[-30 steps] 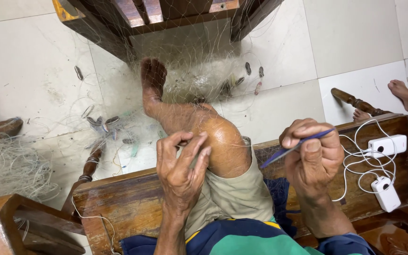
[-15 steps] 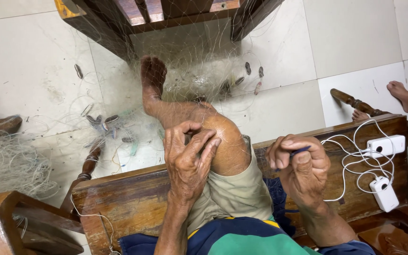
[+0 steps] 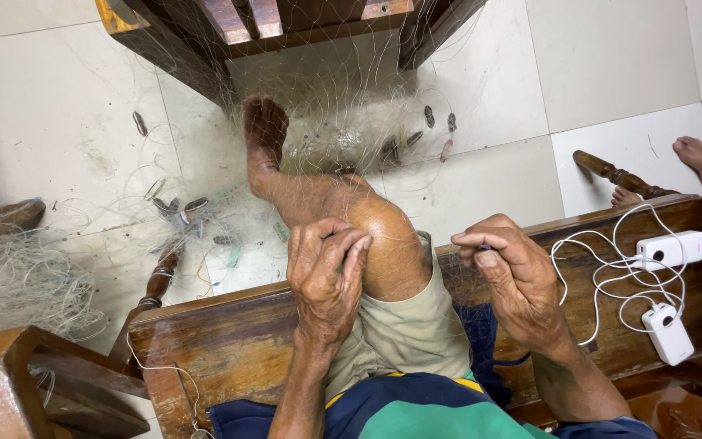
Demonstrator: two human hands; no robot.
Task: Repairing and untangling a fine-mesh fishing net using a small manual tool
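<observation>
I saw no package, no label, no sign and no screen anywhere in front of me.
</observation>
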